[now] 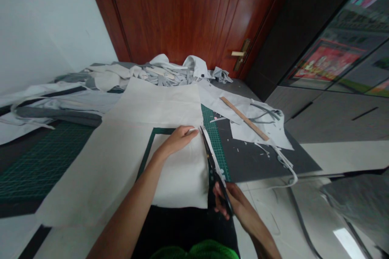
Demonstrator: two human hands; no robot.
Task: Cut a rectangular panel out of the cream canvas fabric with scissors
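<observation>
My right hand point(228, 199) is closed round the dark handles of long scissors point(212, 161). Their blades point away from me along the right edge of a cream fabric piece point(182, 170). A narrow white strip runs beside the blades on the right. Close to the scissor tips, my left hand point(181, 139) pinches the top right corner of this piece. A larger cream sheet point(121, 145) spreads out to the left and behind. Part of a green cutting mat point(216, 133) shows beneath the blades.
White and grey fabric scraps point(170, 71) heap up along the back, before a brown door point(182, 12). To the right, a wooden ruler point(244, 119) lies on white cloth. Small offcuts dot the dark tabletop point(243, 166), and a cord hangs over its edge.
</observation>
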